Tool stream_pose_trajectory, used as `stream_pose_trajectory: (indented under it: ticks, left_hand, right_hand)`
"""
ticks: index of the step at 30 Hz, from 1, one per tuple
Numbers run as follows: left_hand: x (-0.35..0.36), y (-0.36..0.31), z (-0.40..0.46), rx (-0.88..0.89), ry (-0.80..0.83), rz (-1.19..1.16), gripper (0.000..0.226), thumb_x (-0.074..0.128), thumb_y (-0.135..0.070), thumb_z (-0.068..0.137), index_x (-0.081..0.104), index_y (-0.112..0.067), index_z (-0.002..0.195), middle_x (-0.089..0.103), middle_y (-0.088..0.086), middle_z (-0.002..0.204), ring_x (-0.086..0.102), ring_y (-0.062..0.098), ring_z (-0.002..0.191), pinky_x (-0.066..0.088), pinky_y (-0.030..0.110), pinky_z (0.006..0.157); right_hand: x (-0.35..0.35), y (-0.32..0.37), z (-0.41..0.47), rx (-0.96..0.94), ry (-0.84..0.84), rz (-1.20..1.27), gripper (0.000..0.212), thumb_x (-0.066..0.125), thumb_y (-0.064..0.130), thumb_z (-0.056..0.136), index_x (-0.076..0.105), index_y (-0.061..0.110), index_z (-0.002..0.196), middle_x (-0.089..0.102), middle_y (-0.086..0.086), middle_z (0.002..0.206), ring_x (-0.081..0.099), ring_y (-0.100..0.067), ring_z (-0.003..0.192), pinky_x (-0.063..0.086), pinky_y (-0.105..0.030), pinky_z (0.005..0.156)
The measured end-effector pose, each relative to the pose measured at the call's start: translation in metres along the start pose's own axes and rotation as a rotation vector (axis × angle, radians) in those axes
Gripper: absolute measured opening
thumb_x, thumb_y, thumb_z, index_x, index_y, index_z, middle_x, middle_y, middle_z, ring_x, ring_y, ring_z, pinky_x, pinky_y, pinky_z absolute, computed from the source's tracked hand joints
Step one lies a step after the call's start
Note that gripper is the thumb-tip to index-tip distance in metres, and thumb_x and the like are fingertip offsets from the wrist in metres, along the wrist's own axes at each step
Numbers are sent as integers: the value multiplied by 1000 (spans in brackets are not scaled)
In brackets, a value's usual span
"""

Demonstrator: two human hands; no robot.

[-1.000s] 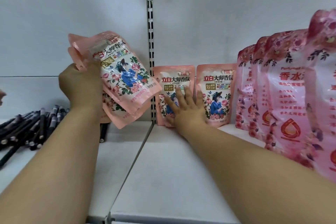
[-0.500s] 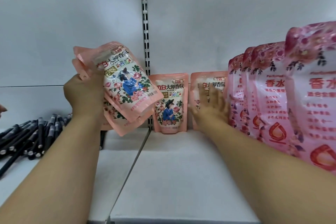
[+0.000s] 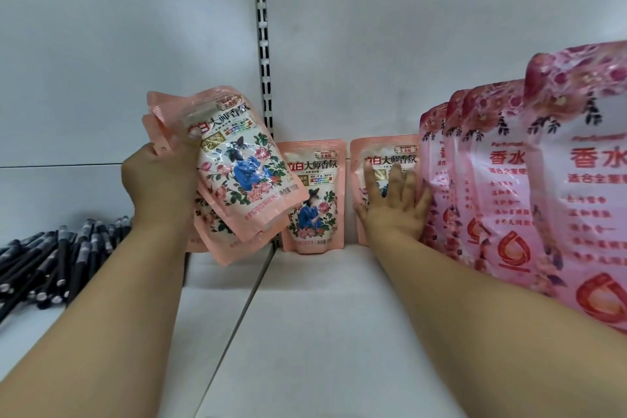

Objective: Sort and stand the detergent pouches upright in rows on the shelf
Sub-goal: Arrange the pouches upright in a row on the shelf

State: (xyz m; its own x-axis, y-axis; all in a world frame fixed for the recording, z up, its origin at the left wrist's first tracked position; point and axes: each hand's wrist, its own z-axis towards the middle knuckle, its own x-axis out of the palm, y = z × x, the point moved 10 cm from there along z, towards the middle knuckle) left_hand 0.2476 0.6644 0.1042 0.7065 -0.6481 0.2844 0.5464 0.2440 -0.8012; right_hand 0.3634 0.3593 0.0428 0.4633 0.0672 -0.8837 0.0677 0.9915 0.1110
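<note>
- We work at a white shelf (image 3: 339, 332) with a slotted upright (image 3: 263, 44) in its back panel; most of the shelf floor in front of us carries no pouches yet.
- We see a row of large pink pouches (image 3: 502, 187) standing upright along the right side, running from back to front.
- We hold a small stack of floral pouches (image 3: 237, 173) in our left hand (image 3: 159, 190); its fingers wrap the stack's left edge, keeping it tilted above the shelf, left of the upright. We cannot count the stack exactly.
- We see a heap of black pens (image 3: 57, 261) lying at the far left, well apart from the pouches.
- We have two small floral pouches upright against the back panel: the left standing pouch (image 3: 314, 193) is free, and the right standing pouch (image 3: 383, 159) sits just beside the large row.
- We press our right hand (image 3: 390, 207), fingers straight and spread, flat on that right pouch.
- We judge the task early: two small pouches placed, the held stack still to stand.
</note>
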Motion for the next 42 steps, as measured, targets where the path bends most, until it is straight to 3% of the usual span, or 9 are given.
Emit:
stream_pose_trajectory:
  ticks: [6, 18, 21, 23, 25, 27, 32, 36, 42]
  left_hand:
    - [2, 0, -2, -19, 10, 35, 35, 66, -38, 81, 48, -18, 58, 52, -3, 62, 47, 12, 56, 39, 25, 56]
    - [5, 4, 0, -24, 43, 8, 31, 68, -38, 77, 53, -19, 59, 57, -2, 64, 52, 18, 62, 43, 32, 66]
    - [9, 6, -5, -60, 78, -47, 26, 69, -35, 78, 56, -20, 62, 60, -3, 67, 56, 15, 62, 46, 31, 68]
    - [16, 4, -13, -80, 122, -77, 22, 69, -33, 80, 58, -21, 65, 63, -3, 70, 59, 14, 61, 49, 28, 68]
    - [23, 1, -20, -103, 158, -99, 20, 69, -33, 79, 59, -20, 67, 66, -1, 72, 63, 16, 65, 52, 30, 70]
    - [31, 1, -25, -134, 188, -122, 19, 71, -33, 78, 61, -20, 67, 68, 1, 75, 67, 22, 73, 54, 36, 76]
    - [52, 15, -40, -247, 300, -182, 19, 74, -31, 74, 65, -15, 74, 71, 5, 75, 70, 24, 71, 57, 38, 72]
    - [62, 28, -51, -269, 412, -114, 29, 74, -40, 72, 63, -13, 72, 72, 5, 67, 67, 16, 53, 55, 27, 55]
    - [64, 31, -48, -269, 499, -115, 34, 65, -48, 73, 56, -15, 70, 66, -2, 51, 64, 13, 45, 51, 23, 43]
  right_hand:
    - [-16, 18, 1, -140, -93, 26, 66, 25, 43, 98, -23, 30, 142, -32, -3, 150, -28, -25, 138, -15, -51, 109]
    - [-11, 17, 11, -183, 38, 113, 83, 46, 38, 93, -22, 38, 141, -38, -1, 147, -34, -25, 135, -19, -45, 109]
    - [-28, 17, 5, -189, -52, 272, 63, 45, 32, 94, 10, 34, 146, -10, 1, 156, -11, -22, 143, -2, -42, 115]
    - [-52, 11, 0, -129, -125, 623, 39, 41, 35, 95, 45, 23, 132, 31, -7, 147, 30, -22, 132, 25, -40, 109]
    - [-69, 16, -9, -68, -21, 1161, 39, 39, 45, 94, 59, 15, 109, 55, -13, 120, 51, -19, 103, 40, -38, 95]
    - [-80, 42, -21, -138, 202, 1432, 43, 42, 55, 88, 57, 17, 102, 57, -6, 110, 53, -18, 100, 42, -41, 96]
    - [-71, 81, -38, -334, 423, 1263, 58, 81, 39, 61, 45, 29, 106, 63, 0, 108, 66, -22, 94, 52, -43, 88]
    - [-35, 71, -40, -256, 564, 1299, 39, 78, 18, 68, 57, 21, 100, 70, -4, 101, 68, -23, 91, 53, -44, 88]
    - [-34, 53, -27, -179, 509, 1345, 37, 75, 5, 70, 59, 14, 102, 69, -9, 102, 68, -28, 90, 53, -46, 85]
